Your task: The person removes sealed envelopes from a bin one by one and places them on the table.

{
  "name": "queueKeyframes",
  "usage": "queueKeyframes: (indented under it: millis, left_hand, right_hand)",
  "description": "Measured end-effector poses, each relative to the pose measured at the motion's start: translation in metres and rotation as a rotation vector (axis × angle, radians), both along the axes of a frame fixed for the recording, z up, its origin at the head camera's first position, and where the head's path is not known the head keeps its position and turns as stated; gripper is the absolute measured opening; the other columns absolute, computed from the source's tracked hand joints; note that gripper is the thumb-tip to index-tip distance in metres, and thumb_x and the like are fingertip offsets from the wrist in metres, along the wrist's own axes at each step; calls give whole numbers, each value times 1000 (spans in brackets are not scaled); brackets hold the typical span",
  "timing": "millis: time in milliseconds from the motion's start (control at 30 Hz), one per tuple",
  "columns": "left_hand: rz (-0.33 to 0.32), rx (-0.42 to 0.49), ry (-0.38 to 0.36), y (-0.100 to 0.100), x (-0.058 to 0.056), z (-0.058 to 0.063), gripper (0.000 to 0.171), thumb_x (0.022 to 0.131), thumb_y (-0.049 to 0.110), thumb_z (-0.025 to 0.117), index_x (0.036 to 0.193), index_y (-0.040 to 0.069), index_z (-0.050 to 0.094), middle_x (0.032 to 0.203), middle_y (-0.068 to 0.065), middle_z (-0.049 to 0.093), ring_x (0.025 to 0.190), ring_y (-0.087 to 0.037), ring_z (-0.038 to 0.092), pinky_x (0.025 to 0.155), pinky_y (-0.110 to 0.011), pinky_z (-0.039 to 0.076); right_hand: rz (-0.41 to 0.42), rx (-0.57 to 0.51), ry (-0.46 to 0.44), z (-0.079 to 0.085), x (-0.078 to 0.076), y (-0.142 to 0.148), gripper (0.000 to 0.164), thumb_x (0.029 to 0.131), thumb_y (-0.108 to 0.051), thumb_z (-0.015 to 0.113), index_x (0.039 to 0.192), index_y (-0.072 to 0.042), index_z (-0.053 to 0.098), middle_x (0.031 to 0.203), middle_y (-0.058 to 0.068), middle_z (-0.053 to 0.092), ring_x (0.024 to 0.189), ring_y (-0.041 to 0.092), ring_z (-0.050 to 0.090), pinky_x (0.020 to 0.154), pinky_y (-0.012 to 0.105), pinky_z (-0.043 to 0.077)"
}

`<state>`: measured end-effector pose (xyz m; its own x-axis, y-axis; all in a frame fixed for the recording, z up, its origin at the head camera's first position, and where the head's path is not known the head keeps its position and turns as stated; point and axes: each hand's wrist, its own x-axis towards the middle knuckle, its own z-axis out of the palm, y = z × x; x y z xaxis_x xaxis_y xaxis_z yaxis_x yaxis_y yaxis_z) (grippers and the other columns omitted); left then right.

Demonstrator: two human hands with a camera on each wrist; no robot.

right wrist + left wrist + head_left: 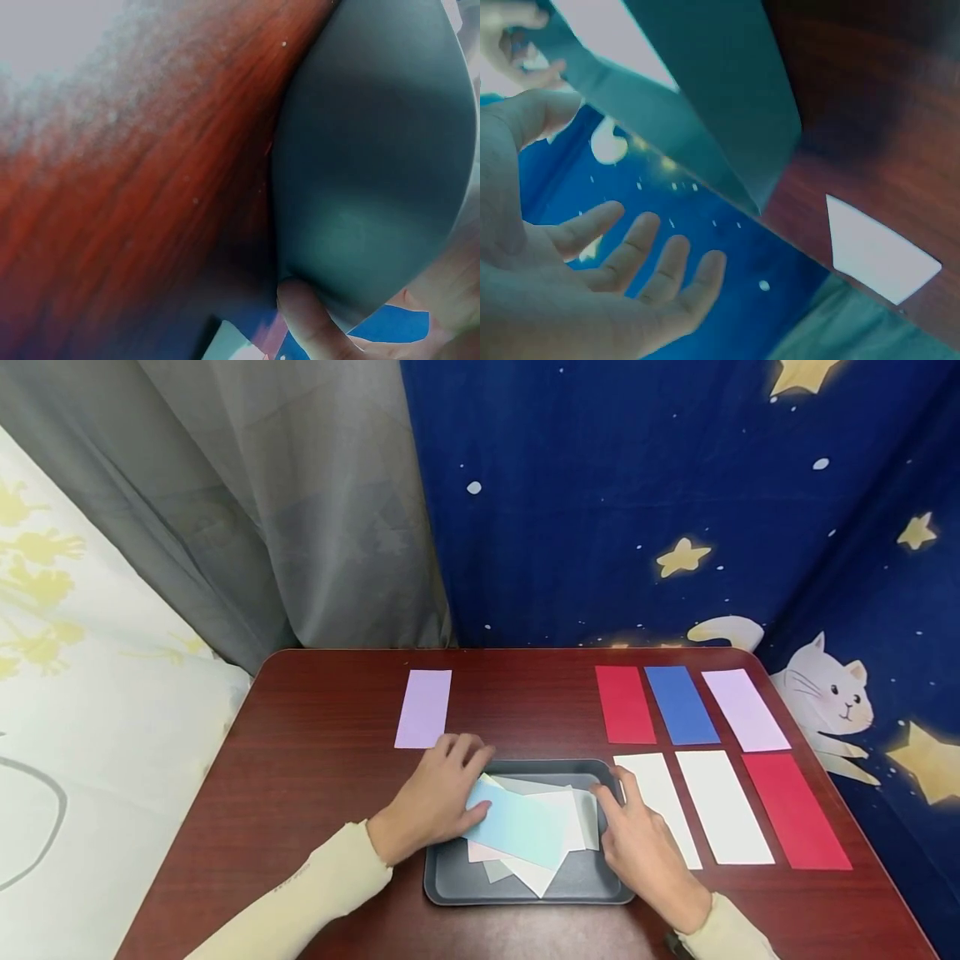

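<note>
A dark grey tray (585,885) holds a loose pile of overlapping cards, mostly white and pale. Uppermost lies a light blue card (517,827). My left hand (442,793) is over the tray's left end, its thumb overlapping the light blue card in the head view. Its fingers (671,266) are relaxed and bent a little, with nothing between them in the left wrist view. At the tray's right side, my right hand (648,843) holds the rim. One fingertip (304,304) lies against the tray's outer wall in the right wrist view.
A lilac card (423,710) lies behind the tray on the left of the brown table (300,777). Two rows of cards lie on the right: red (625,706), blue (681,706) and lilac (746,710) behind, two white (723,806) and another red (797,810) in front.
</note>
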<state>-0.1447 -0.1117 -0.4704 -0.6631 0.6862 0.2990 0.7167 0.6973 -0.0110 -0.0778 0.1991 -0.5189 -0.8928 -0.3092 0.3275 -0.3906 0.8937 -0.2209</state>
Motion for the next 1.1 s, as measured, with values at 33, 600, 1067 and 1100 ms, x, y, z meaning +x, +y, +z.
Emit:
queueKeyframes:
  millis: [33,600,1067,1100]
  left_hand:
    - [-28,-9,-3,1,4,-1,68,82,45,71,135,6,54,126,-14,52,111,-34,49,90,-46,43]
    - [-207,-223,-56,18,28,-26,75,80,48,74,141,10,50,143,-9,48,128,-27,48,106,-40,34]
    - [-203,-227,-110,19,26,-25,74,79,49,74,142,16,50,131,-4,51,115,-25,50,97,-43,39]
    - [-206,-223,-118,19,25,-25,75,79,49,74,142,16,50,131,-5,51,115,-24,50,97,-43,39]
  right_hand:
    - [1,-1,0,0,0,0,61,68,5,65,126,-10,57,139,22,39,45,6,33,41,20,31]
    - [8,11,16,2,1,0,60,67,4,66,125,-9,58,138,23,40,47,7,35,41,20,32]
    - [-7,11,-8,1,1,-1,61,68,5,66,127,-9,58,140,23,38,45,7,33,40,20,31]
    - [-8,9,-10,1,0,-1,61,68,5,66,127,-9,58,140,23,38,45,7,33,40,20,31]
